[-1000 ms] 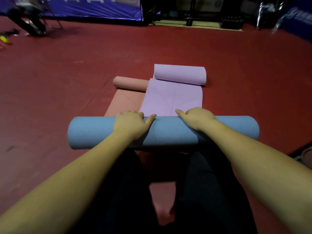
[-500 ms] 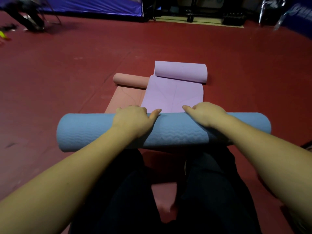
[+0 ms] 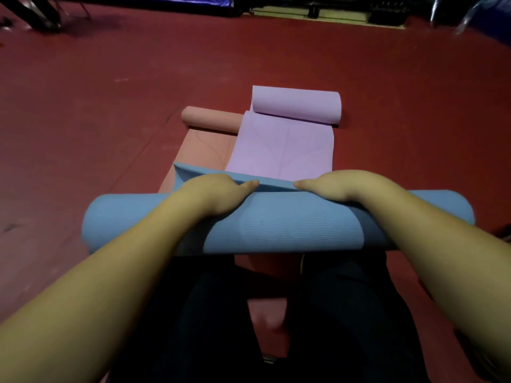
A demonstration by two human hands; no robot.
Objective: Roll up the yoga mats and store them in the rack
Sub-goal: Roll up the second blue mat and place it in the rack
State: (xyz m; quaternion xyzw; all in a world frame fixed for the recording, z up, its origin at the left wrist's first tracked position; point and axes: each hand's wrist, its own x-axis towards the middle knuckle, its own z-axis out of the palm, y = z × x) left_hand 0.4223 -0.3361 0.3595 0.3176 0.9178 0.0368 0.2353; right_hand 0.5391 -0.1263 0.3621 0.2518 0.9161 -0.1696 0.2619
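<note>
A rolled blue yoga mat (image 3: 276, 225) lies across in front of my knees. Its loose end flap sticks up at the far side. My left hand (image 3: 218, 192) grips the roll's top left of centre, fingers curled over the far edge, thumb pointing inward. My right hand (image 3: 340, 186) grips it right of centre the same way. Beyond it a purple mat (image 3: 282, 145) lies partly unrolled, its roll at the far end. A pink mat (image 3: 204, 145) lies beside and under it, also rolled at its far end.
Red floor (image 3: 110, 106) spreads on all sides. A blue banner (image 3: 154, 0) and dark equipment line the far wall. My dark-trousered legs (image 3: 221, 313) are below the blue roll. The rack is not visible.
The blue roll has come nearer to me and its loose end now shows as a raised flap behind my hands. Both hands stayed on top of the roll.
</note>
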